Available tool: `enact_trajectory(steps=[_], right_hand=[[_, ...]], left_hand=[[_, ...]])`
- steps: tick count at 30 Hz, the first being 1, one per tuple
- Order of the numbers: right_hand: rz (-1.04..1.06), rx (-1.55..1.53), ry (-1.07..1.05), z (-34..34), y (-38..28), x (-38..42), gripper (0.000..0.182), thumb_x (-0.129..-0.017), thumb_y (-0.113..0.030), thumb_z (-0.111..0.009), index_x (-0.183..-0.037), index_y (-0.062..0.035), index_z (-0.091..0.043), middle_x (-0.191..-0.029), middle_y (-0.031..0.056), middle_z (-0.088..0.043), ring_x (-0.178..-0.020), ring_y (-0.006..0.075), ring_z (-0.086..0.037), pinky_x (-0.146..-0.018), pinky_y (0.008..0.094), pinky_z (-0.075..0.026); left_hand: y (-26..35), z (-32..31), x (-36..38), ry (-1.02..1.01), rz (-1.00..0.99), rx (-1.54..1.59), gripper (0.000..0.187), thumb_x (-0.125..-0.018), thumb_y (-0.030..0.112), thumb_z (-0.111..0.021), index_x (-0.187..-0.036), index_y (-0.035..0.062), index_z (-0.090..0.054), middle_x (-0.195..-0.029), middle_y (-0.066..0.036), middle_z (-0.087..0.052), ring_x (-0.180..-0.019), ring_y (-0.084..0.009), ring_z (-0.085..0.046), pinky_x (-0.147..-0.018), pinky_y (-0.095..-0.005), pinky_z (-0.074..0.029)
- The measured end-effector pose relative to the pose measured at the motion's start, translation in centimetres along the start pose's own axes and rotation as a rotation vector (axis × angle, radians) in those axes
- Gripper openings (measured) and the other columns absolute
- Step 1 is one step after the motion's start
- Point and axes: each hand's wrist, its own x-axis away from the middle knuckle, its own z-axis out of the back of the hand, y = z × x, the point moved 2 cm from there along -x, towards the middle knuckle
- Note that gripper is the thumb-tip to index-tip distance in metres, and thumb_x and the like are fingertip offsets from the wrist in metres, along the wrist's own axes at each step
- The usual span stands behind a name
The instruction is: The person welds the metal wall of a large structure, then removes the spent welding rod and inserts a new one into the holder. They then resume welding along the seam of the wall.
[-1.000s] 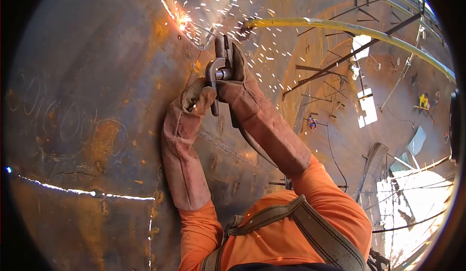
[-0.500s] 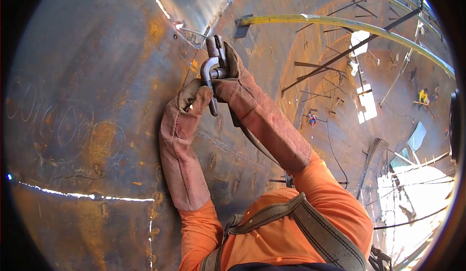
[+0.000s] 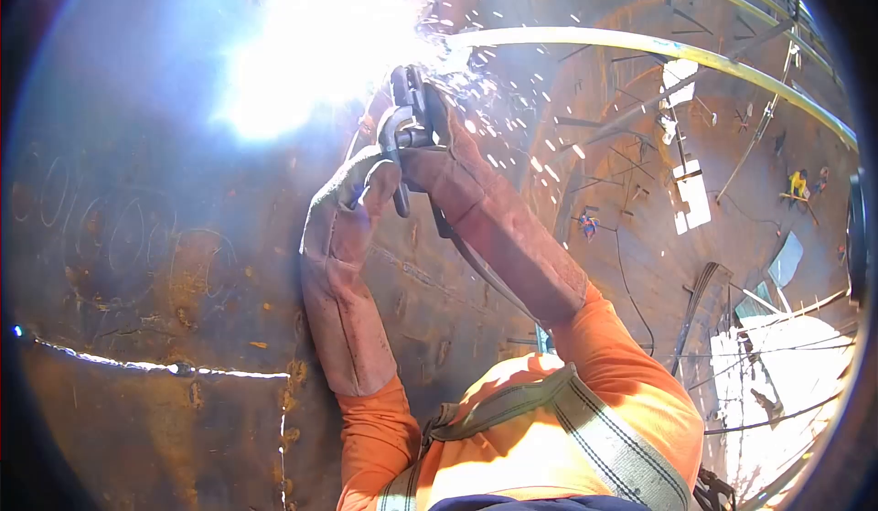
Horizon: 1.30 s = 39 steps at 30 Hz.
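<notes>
A dark metal welding electrode holder (image 3: 409, 113) points up at the steel wall, with a curved, C-shaped part along its side. My right hand (image 3: 439, 159), in a long reddish leather glove, is closed around it, and a cable (image 3: 480, 268) trails down from beneath that glove. My left hand (image 3: 366, 180), gloved alike, is curled against the lower left of the holder, its thumb by the curved part. A blinding welding arc (image 3: 315, 49) burns just beyond the holder's jaws. Its glare hides the electrode and the joint, and sparks (image 3: 546, 168) fly down to the right.
The rusty steel wall (image 3: 137, 301) has a bright, light-leaking seam (image 3: 137, 365) at lower left. A yellow pipe (image 3: 640, 43) curves across the upper right. Far below at right, workers (image 3: 797, 184), metal bars and a bright opening (image 3: 777, 365) show. A harness strap (image 3: 604, 438) crosses my chest.
A small glow at the electrode's tip has become a large white arc with flying sparks and haze. Both hands have kept almost the same place and grip.
</notes>
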Motion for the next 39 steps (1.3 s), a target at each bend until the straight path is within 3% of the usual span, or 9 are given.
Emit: enact_trajectory(steps=[4, 8, 21, 23, 24, 32, 34, 35, 39], right_hand=[[0.316, 0.355, 0.115, -0.8, 2.7, -0.5, 0.088, -0.083, -0.031, -0.097, -0.158, -0.0087, -0.057, -0.136, 0.0127, -0.068, -0.119, 0.0245, -0.07, -0.098, 0.0407, -0.062], [-0.056, 0.097, -0.031, 0.9, -3.1, 0.2, 0.08, -0.078, -0.027, -0.099, -0.146, -0.0095, -0.061, -0.126, 0.012, -0.065, -0.116, 0.0281, -0.067, -0.104, 0.0426, -0.057], [0.02, -0.002, -0.052, 0.7, -3.0, 0.1, 0.05, -0.089, -0.024, -0.092, -0.129, -0.0116, -0.067, -0.107, 0.0056, -0.07, -0.1, 0.0178, -0.067, -0.094, 0.0387, -0.059], [-0.327, -1.266, 0.012, -1.2, -1.4, -0.2, 0.032, -0.105, -0.023, -0.08, -0.133, -0.0119, -0.069, -0.109, 0.0062, -0.073, -0.1, 0.0195, -0.07, -0.094, 0.0382, -0.061], [-0.443, -0.826, 0.041, -0.2, -0.5, -0.6, 0.026, -0.116, -0.02, -0.064, -0.139, -0.0093, -0.068, -0.119, 0.0095, -0.074, -0.107, 0.0226, -0.072, -0.098, 0.0405, -0.063], [0.013, -0.18, 0.004, 0.4, -2.2, 0.5, 0.045, -0.106, -0.029, -0.076, -0.142, -0.0059, -0.066, -0.128, 0.0128, -0.071, -0.114, 0.029, -0.07, -0.1, 0.0435, -0.061], [0.096, -0.146, 0.06, 0.3, -2.6, 0.9, 0.05, -0.103, -0.031, -0.079, -0.143, -0.005, -0.065, -0.13, 0.0136, -0.071, -0.116, 0.0306, -0.069, -0.101, 0.0443, -0.061], [0.141, -0.142, 0.094, 0.2, -2.7, 0.9, 0.052, -0.102, -0.032, -0.08, -0.144, -0.0046, -0.065, -0.131, 0.014, -0.07, -0.117, 0.0314, -0.069, -0.101, 0.0446, -0.061], [0.188, 0.198, 0.031, 0.3, -2.2, -0.8, 0.071, -0.084, -0.03, -0.09, -0.145, -0.0064, -0.063, -0.134, 0.0184, -0.065, -0.119, 0.0362, -0.067, -0.104, 0.0469, -0.058]], left_hand=[[-0.8, 0.9, -0.3, 0.05, -0.212, -0.558, 0.03, -0.113, 0.028, -0.069, -0.127, 0.0045, -0.082, -0.104, -0.013, -0.085, -0.097, -0.0225, -0.082, -0.083, -0.0386, -0.061], [2.1, 0.5, 0.0, -0.04, -0.052, -0.473, 0.031, -0.113, 0.029, -0.068, -0.126, 0.0047, -0.082, -0.105, -0.016, -0.084, -0.097, -0.0248, -0.081, -0.083, -0.0396, -0.06], [2.7, 0.5, -0.4, -0.102, 0.044, -0.417, 0.04, -0.115, 0.04, -0.069, -0.133, 0.006, -0.08, -0.108, -0.017, -0.082, -0.095, -0.0296, -0.075, -0.086, -0.0417, -0.059], [3.1, 0.4, -0.4, -0.11, 0.09, -0.444, 0.042, -0.114, 0.042, -0.07, -0.135, 0.0062, -0.079, -0.11, -0.018, -0.082, -0.096, -0.0304, -0.075, -0.088, -0.0422, -0.059], [3.5, 0.2, -0.3, -0.066, 0.123, -0.514, 0.044, -0.114, 0.042, -0.071, -0.137, 0.0063, -0.079, -0.112, -0.018, -0.081, -0.099, -0.0291, -0.075, -0.091, -0.0424, -0.059], [2.9, 0.5, -0.1, -0.051, 0.097, -0.444, 0.049, -0.114, 0.048, -0.068, -0.14, 0.0083, -0.079, -0.121, -0.013, -0.083, -0.111, -0.0248, -0.074, -0.104, -0.0418, -0.056], [-5.7, 2.0, 0.1, 0.104, 0.012, -0.394, 0.042, -0.11, 0.041, -0.075, -0.132, 0.0055, -0.081, -0.112, -0.02, -0.084, -0.097, -0.0296, -0.078, -0.09, -0.0424, -0.06], [2.1, 0.6, 0.1, -0.061, 0.047, -0.457, 0.034, -0.117, 0.035, -0.063, -0.134, 0.0096, -0.077, -0.117, -0.012, -0.081, -0.106, -0.0286, -0.078, -0.09, -0.0422, -0.06], [-1.9, 1.3, -0.7, -0.035, -0.363, -0.631, 0.022, -0.113, 0.026, -0.069, -0.126, 0.0097, -0.076, -0.109, -0.015, -0.079, -0.097, -0.0346, -0.078, -0.081, -0.0416, -0.061]])
